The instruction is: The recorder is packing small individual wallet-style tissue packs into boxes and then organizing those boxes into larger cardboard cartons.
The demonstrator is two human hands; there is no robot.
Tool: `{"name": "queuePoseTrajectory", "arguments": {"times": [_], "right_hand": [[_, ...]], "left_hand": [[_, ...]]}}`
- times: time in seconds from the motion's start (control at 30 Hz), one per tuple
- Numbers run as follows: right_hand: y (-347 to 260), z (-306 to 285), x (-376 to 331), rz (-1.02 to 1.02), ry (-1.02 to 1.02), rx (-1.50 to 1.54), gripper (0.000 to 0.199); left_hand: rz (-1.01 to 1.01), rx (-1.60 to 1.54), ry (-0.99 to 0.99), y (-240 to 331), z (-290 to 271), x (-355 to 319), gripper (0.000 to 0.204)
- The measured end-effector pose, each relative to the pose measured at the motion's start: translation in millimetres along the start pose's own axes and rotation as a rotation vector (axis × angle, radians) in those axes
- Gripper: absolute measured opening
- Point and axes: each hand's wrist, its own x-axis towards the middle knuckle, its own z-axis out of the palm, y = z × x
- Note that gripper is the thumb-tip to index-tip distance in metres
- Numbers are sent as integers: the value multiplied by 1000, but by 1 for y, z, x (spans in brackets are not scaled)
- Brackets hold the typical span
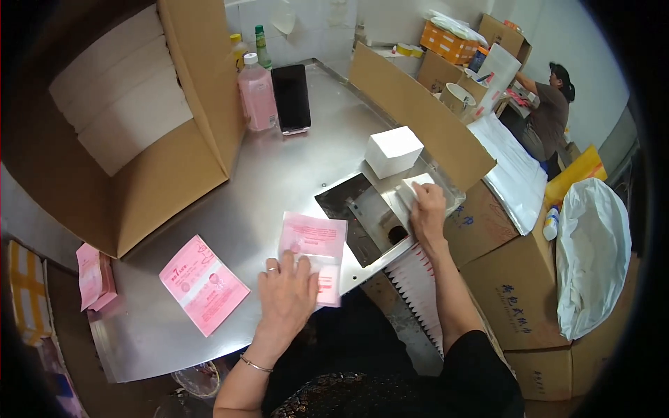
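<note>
A pink leaflet lies flat near the front edge of the steel worktop, pinned under the left hand, whose fingers are spread flat upon it. The right hand grips a small white packet over the recessed opening. A white box sits just behind. A second pink leaflet lies apart to the left.

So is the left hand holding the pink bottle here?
No, the left hand lies flat on a pink packet at the table's near edge; the pink bottle stands far back, untouched.
</note>
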Motion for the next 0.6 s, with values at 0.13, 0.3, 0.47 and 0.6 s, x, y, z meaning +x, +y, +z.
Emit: {"name": "queuePoseTrajectory", "arguments": {"times": [0.13,0.3,0.47,0.6], "right_hand": [[-44,-10,2,-62,19,224,36],[-177,-50,-57,-849,-279,407,37],[-182,23,-7,-453,-378,97,18],[-132,54,-2,-294,-560,138,19]], "left_hand": [[129,-161,17,0,13,-9,44],[0,-176,-36,-16,-10,-10,61],[61,-255,31,0,-3,-12,82],[52,-272,-35,-17,-16,-31,69]]}}
